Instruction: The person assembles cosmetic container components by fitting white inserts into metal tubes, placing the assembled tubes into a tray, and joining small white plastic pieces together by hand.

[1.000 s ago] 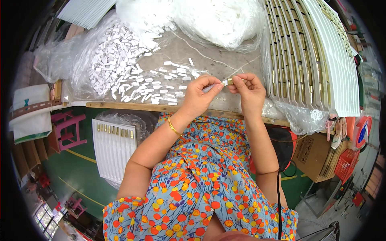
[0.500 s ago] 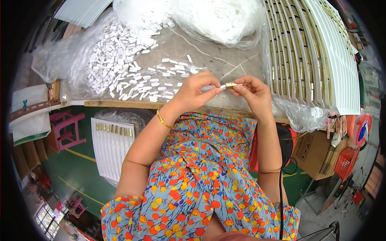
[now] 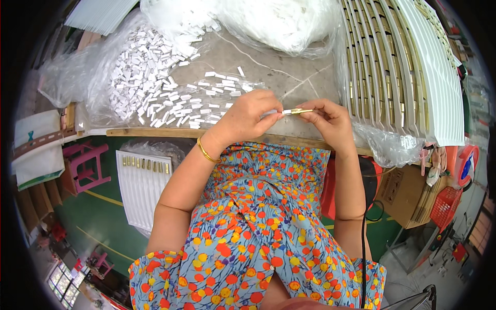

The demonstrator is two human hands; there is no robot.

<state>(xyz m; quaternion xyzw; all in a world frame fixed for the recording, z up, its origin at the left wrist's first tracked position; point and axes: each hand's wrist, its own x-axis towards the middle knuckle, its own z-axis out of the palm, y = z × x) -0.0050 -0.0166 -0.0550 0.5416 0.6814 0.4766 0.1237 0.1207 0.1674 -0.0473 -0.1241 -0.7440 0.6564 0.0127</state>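
Note:
Above the table's front edge, my left hand pinches a small white piece with a clear tail between thumb and fingertips. My right hand has its thumb and fingers closed on a slim brass-coloured fitting. The two small parts meet end to end in the gap between my hands; whether one sits inside the other is too small to tell. To the left of my left hand lie several loose white pieces of the same kind on the grey tabletop.
A big heap of white pieces spills from a clear bag at left. Another clear bag bulges at the back. Ridged white trays with brass parts stand right. A wooden strip edges the table; below is a white tray.
The brass fitting has turned slightly between my hands, and more of its slim end shows by my right fingertips. My left hand keeps its pinch on the white piece.

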